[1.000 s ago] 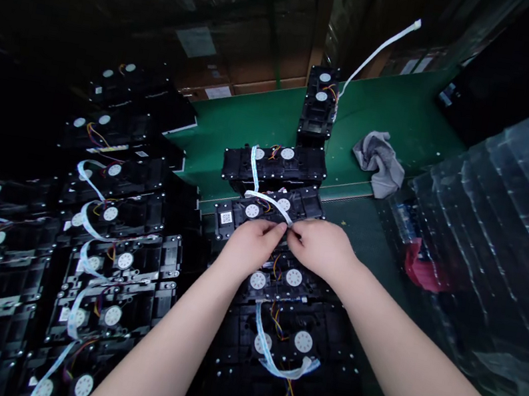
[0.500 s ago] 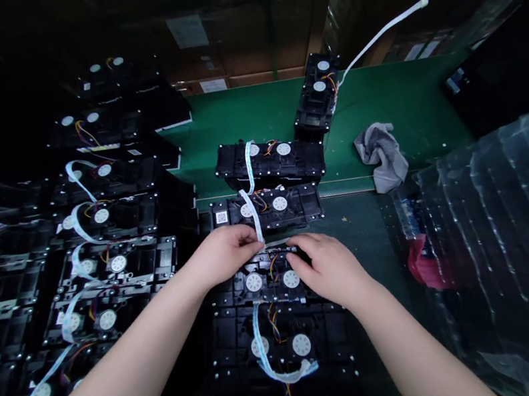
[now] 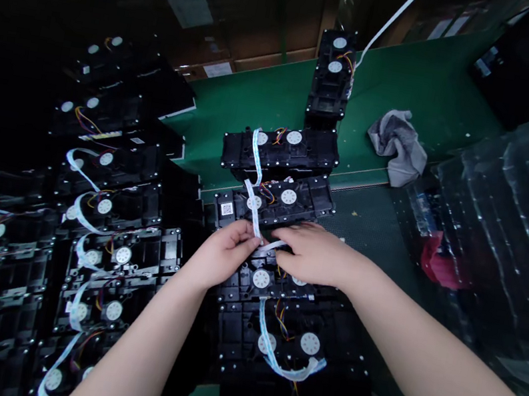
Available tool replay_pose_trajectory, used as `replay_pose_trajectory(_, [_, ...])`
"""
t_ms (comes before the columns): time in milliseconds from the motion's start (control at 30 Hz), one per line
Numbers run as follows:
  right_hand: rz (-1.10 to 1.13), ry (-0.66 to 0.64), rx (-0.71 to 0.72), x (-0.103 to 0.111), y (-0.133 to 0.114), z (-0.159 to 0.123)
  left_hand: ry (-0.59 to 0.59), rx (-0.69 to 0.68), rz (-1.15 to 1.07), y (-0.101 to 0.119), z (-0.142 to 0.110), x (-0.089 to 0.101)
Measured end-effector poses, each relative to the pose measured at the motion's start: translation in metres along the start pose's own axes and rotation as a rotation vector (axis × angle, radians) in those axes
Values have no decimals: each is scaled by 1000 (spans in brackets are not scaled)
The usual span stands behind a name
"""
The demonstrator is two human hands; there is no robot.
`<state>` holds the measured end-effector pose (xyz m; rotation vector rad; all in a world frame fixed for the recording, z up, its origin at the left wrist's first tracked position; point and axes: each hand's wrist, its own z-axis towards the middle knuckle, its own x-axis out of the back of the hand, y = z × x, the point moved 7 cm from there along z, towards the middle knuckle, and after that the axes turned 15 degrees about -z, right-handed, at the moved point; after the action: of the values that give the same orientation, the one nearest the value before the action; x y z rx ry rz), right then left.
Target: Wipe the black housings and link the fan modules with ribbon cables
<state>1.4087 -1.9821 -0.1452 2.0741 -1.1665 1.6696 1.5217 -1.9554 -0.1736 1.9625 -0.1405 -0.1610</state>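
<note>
Close together, the person's left hand [image 3: 220, 262] and right hand [image 3: 316, 255] were over a black fan module [image 3: 241, 292] on a green conveyor belt [image 3: 279, 109]. The left thumb and fingers were pinched on a flat white ribbon cable [image 3: 253, 206]; the right hand lay curved across the module's upper edge, its grip impossible to tell. Rows of similar modules [image 3: 142, 248] filled the left.

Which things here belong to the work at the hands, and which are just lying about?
At work:
left hand, pinching a white ribbon cable
right hand
black fan module under both hands

Lying about:
grey cloth on the green belt
clear plastic sheeting
cardboard boxes
other black fan modules
</note>
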Motion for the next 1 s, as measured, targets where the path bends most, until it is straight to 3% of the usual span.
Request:
replay_pose_trajectory(100, [-195, 155, -56, 21, -8, -12, 34, 28, -26, -1, 0, 3])
replay_pose_trajectory(200, [-318, 155, -64, 30, -26, -30, 46, 3, 123, 2, 0, 3])
replay_pose_trajectory(333, [-274, 133, 144, 25, -64, -50, 53, -96, 397, 13, 2, 1])
replay_pose_trajectory(433, [-194, 189, 292, 22, -85, -57, 56, -70, 567, 18, 6, 0])
replay_pose_trajectory(567, [-146, 230, 319, 18, -88, -58, 28, 1, 698, 18, 11, -2])
replay_pose_trajectory(1000, [-35, 254, 284, 13, -76, -59, -50, 36, 730, 21, 14, -4])
